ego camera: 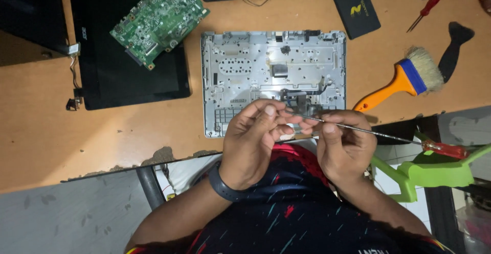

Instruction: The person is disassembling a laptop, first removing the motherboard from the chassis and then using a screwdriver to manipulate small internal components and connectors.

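Pinching a long screwdriver point(378, 134) shaft, both hands' fingers point(271, 113) close together above the grey laptop shell point(225, 54).

A laptop base shell point(273, 75) is lying on the table point(41, 136) beyond both hands; a circuit board point(158, 21) is resting on a screen panel point(128, 75) to its left; a brush point(406, 80) is lying to its right.

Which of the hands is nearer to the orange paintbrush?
Right. The right hand is just below-left of the paintbrush; the left hand is farther away, beyond the right one.
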